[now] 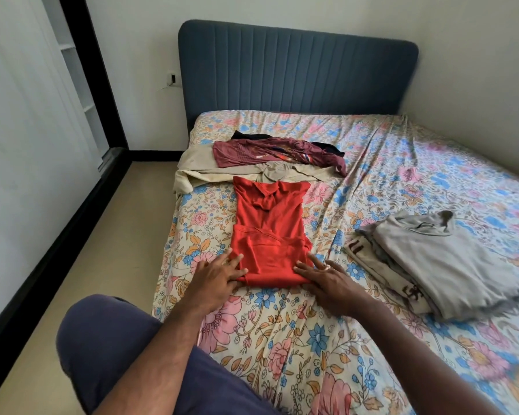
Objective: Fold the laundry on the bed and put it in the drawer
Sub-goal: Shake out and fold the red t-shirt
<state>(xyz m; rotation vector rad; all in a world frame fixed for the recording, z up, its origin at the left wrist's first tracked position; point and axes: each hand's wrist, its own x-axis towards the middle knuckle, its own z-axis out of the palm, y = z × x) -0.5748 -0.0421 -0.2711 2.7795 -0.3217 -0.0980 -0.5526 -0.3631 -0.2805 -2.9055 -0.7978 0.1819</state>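
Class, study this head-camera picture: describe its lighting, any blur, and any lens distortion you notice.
Head view: soft, even daylight with no hard shadows on the bed; the red shirt and both hands, left hand and right hand, are sharp; the right edge smears, blurring the folded pile; wide-angle bending curves the headboard and the black floor trim.

the red shirt [268,235] is lying with its sleeves folded out of sight, and the near corners of its hem are hiding under the fingers of the left hand [219,275] and the right hand [327,278]. a black garment [249,135] is mostly disappearing beneath the maroon shirt [270,152], so its kind is staying unclear. the folded pile [432,265] is showing only edges of its lower pieces. the bed [327,339] is running off the right and bottom edges.
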